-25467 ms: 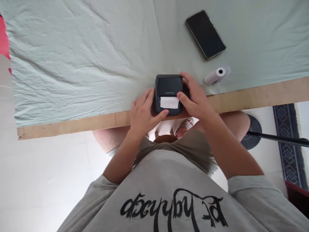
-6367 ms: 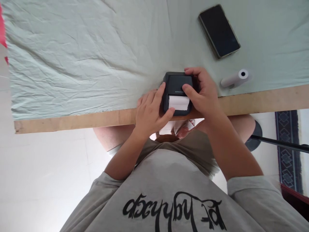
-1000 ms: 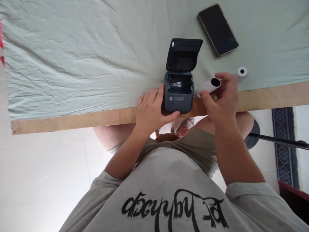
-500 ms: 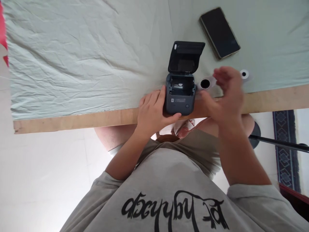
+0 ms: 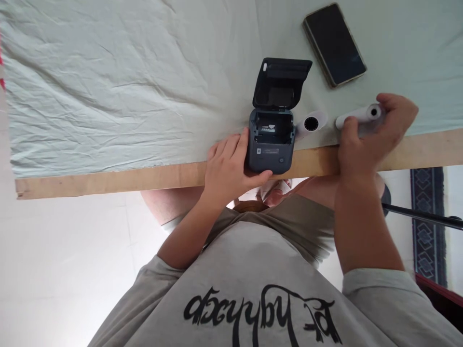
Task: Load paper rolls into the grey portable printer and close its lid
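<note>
Head view: wrinkled pale green cloth [image 5: 126, 86] gave broad room left of the printer [image 5: 271, 154]; bare wooden edge [image 5: 108, 182] ran along its near side. Printer, dark, boxy, lid raised, stood by that edge. Right hand [image 5: 374, 144] spread round a smooth white roll [image 5: 360, 115]; firmness could not be told. Left hand [image 5: 229, 166], unclosed, braced printer's left side. Flat black phone [image 5: 335, 44] lay beyond. Hollow-cored roll [image 5: 304, 131] sat just right of printer.

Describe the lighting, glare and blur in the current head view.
Head view: the floor at lower left is washed out bright; the compartment of the open printer is dark, and the print on its label is too small to read; the right hand looks slightly softer than the left hand.
</note>
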The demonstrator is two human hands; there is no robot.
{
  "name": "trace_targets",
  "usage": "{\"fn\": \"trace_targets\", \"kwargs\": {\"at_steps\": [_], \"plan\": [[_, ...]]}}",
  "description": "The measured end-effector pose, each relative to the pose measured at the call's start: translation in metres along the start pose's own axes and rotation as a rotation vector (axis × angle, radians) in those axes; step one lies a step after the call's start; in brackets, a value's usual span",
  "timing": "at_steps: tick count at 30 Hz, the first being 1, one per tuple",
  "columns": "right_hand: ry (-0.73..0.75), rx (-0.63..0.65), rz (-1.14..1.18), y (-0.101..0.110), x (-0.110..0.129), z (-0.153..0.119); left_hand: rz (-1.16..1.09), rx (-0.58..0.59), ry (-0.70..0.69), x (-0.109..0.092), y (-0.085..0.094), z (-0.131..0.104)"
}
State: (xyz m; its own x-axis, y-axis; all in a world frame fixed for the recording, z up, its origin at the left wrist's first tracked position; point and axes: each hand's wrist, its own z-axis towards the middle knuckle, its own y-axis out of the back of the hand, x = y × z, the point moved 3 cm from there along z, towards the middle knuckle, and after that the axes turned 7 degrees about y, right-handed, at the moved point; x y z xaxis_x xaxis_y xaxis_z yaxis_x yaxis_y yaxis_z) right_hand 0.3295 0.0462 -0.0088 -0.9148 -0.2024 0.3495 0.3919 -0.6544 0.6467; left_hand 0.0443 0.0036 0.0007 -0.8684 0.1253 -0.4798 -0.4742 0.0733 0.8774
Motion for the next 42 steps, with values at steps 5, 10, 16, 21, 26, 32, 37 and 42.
{"fn": "trace_targets", "kwargs": {"at_steps": [5,10,16,21,26,32,37,42], "plan": [[-0.171,0.106,-0.028,-0.001,-0.002,0.001,0.015,-0.004,0.007,0.0,0.0,0.0],[-0.233,0.166,-0.013,-0.001,0.004,0.002,0.01,-0.005,0.007,0.001,0.0,0.001],[-0.253,0.199,0.147,0.0,0.012,0.003,-0.001,-0.008,0.012,0.0,-0.001,0.0],[-0.207,0.318,0.043,0.002,0.017,0.005,0.011,-0.015,0.009,-0.001,0.0,0.001],[-0.222,0.377,0.002,0.0,0.017,0.004,0.005,-0.009,0.012,0.0,-0.001,0.001],[-0.227,0.409,-0.02,0.001,0.022,0.006,0.017,-0.013,0.01,-0.001,0.0,0.0],[-0.207,0.341,-0.023,-0.005,0.012,0.005,0.014,-0.012,0.008,0.0,-0.001,0.0],[-0.223,0.316,0.001,-0.008,0.008,0.004,0.007,-0.009,0.007,0.001,-0.002,0.001]]}}
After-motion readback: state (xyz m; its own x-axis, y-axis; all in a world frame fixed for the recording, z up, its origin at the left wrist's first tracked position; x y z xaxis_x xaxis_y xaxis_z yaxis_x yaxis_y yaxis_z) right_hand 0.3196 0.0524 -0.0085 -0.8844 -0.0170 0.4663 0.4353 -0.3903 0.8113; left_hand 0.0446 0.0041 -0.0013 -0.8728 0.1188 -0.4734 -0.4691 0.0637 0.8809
